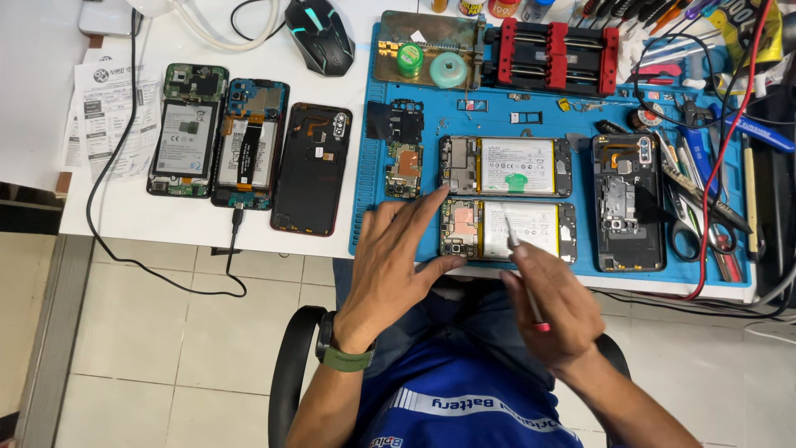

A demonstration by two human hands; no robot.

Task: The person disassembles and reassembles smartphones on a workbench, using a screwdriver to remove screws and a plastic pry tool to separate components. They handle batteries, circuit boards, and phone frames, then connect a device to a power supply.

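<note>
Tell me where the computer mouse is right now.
The black mouse sits at the top of the head view, left of centre, on the white table, just left of the blue mat and above three opened phones.

Head camera looks steeply down, fairly near, over blue mat (pixel 373 207), perhaps tilted

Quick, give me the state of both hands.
Left hand: open, fingers steadying the opened phone.
Right hand: closed on a thin tool, its tip on that phone.
</note>
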